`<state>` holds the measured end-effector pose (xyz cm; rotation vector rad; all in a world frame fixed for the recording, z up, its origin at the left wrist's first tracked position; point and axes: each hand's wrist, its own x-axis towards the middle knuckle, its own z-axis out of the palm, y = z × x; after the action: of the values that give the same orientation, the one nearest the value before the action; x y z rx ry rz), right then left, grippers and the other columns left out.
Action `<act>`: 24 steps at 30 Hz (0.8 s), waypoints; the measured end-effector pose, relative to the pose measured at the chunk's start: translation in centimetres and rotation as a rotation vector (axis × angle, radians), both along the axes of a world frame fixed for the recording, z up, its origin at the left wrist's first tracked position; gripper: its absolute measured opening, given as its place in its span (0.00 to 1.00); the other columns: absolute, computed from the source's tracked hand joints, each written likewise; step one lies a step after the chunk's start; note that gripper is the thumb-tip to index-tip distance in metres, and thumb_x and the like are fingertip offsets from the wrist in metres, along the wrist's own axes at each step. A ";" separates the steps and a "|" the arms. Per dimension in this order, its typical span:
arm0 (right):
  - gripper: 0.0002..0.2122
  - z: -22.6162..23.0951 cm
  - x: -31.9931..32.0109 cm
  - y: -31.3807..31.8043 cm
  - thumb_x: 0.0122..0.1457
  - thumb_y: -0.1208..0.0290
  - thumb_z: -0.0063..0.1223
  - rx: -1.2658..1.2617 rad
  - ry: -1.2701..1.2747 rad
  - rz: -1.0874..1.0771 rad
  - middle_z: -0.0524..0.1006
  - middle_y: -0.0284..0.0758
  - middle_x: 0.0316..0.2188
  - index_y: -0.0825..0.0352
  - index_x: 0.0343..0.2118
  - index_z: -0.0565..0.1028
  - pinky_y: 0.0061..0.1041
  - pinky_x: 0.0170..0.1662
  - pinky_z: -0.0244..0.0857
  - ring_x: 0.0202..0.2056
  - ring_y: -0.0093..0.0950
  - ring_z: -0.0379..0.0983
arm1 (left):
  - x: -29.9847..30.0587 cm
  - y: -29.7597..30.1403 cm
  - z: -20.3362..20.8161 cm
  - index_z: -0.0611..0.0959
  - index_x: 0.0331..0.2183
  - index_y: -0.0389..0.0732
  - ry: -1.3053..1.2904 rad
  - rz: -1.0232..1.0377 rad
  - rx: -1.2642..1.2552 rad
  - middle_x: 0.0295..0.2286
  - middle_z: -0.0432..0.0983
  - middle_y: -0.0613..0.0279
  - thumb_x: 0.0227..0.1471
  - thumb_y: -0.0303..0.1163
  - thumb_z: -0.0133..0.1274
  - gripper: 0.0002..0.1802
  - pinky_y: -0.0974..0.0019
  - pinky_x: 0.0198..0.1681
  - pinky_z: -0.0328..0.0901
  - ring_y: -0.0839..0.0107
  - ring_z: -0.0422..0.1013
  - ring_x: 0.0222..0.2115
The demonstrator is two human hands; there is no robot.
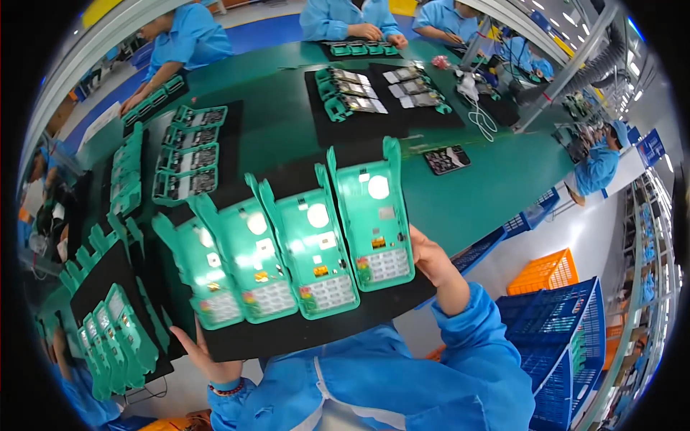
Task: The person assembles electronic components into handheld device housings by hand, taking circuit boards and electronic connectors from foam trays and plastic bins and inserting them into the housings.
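A flat black board [302,332] lies in front of me, tilted up toward the right. On it stand several green plastic device housings in a row, the rightmost housing [370,215] showing a pale keypad grid and a round white sticker. My left hand [208,357] grips the board's near left corner, thumb stretched outward and the other fingers partly hidden by the edge. At the right edge, beside the rightmost housing, my right hand [433,264] is closed round the board, its fingertips hidden.
Across the green table [496,190] lie more black boards with green housings [188,154]. A small dark tray [447,159] sits beyond my right hand. Blue crates [553,323] and an orange crate [544,271] stand right. Co-workers in blue work at the far side [345,20].
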<state>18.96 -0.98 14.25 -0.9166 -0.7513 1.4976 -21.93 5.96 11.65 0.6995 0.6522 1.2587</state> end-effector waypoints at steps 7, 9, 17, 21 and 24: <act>0.35 -3.5 8.8 -0.9 0.59 0.78 0.50 -0.160 -0.335 0.275 0.79 0.37 0.32 0.67 0.68 0.49 0.19 0.20 0.70 0.21 0.20 0.75 | 8.1 1.9 -2.5 0.62 0.61 0.32 0.342 -0.107 -0.115 0.54 0.69 0.50 0.57 0.24 0.52 0.32 0.60 0.53 0.68 0.61 0.71 0.51; 0.25 -5.8 11.4 0.6 0.62 0.69 0.57 -0.142 -0.513 0.255 0.79 0.36 0.30 0.70 0.60 0.65 0.22 0.26 0.71 0.24 0.22 0.76 | 9.0 2.1 -2.2 0.62 0.61 0.32 0.402 -0.059 -0.087 0.52 0.70 0.50 0.56 0.24 0.52 0.32 0.59 0.52 0.69 0.61 0.71 0.50; 0.19 -7.9 31.8 15.5 0.53 0.72 0.61 -0.008 -1.264 -0.929 0.75 0.48 0.40 0.73 0.46 0.70 0.32 0.42 0.71 0.36 0.37 0.75 | 7.4 3.4 -2.9 0.62 0.61 0.33 0.533 0.058 -0.065 0.54 0.68 0.51 0.53 0.25 0.54 0.35 0.61 0.56 0.64 0.64 0.69 0.52; 0.30 -6.8 40.3 20.5 0.53 0.55 0.64 -0.416 -1.472 -0.887 0.73 0.58 0.42 0.79 0.47 0.68 0.38 0.44 0.70 0.42 0.46 0.74 | 7.1 5.1 -3.3 0.64 0.60 0.33 0.568 0.012 -0.153 0.53 0.70 0.52 0.53 0.25 0.53 0.34 0.63 0.56 0.62 0.65 0.69 0.51; 0.20 -6.1 41.8 24.2 0.54 0.65 0.63 -0.538 -0.599 -0.971 0.71 0.46 0.26 0.80 0.35 0.70 0.39 0.29 0.78 0.23 0.41 0.74 | 7.1 6.3 -3.7 0.64 0.60 0.33 0.638 0.014 -0.156 0.53 0.70 0.52 0.53 0.27 0.52 0.33 0.62 0.57 0.62 0.64 0.69 0.52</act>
<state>60.73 23.22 8.19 -1.8471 -0.1935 0.5306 -14.83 12.24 7.97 0.9738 1.2627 0.9750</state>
